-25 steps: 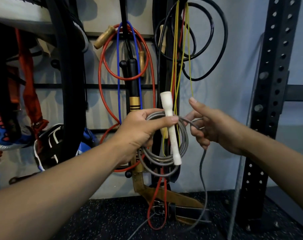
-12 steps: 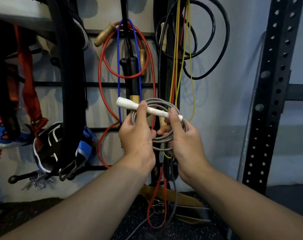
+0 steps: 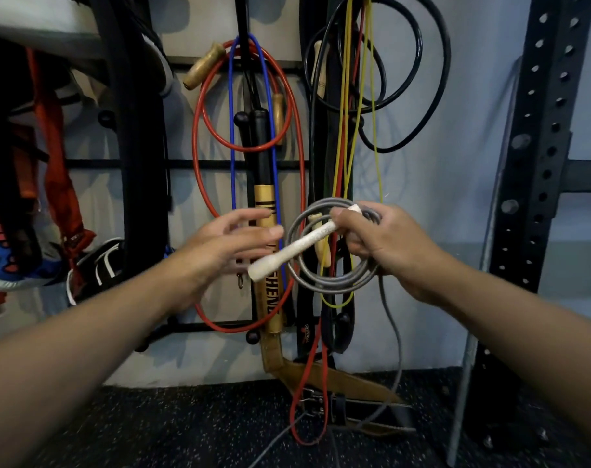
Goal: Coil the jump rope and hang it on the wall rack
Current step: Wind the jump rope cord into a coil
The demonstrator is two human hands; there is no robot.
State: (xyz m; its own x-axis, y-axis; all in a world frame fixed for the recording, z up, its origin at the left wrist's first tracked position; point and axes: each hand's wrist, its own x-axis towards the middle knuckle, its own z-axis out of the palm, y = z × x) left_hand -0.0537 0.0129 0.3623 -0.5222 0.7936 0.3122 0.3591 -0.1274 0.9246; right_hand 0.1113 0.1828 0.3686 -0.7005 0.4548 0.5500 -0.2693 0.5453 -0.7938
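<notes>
A grey jump rope [image 3: 334, 284] is wound into a small coil in front of the wall rack [image 3: 118, 162]. Its white handle [image 3: 297, 246] slants down to the left across the coil. My right hand [image 3: 385, 243] grips the coil and the handle's upper end at the coil's right side. A loose grey tail [image 3: 393, 336] of the rope hangs from that hand down to the floor. My left hand [image 3: 233, 244] hovers just left of the handle with its fingers spread, holding nothing.
Red [image 3: 199, 130], blue [image 3: 231, 130], yellow [image 3: 346, 96] and black [image 3: 419, 62] ropes hang on the rack's pegs, with a black-and-gold handle [image 3: 265, 204] among them. A leather belt [image 3: 324, 376] lies on the speckled floor. A perforated black upright [image 3: 537, 163] stands at the right.
My left hand has let go of the coil and drawn away to the left. My right hand now holds coil and handle alone, and the handle has swung to slant down-left.
</notes>
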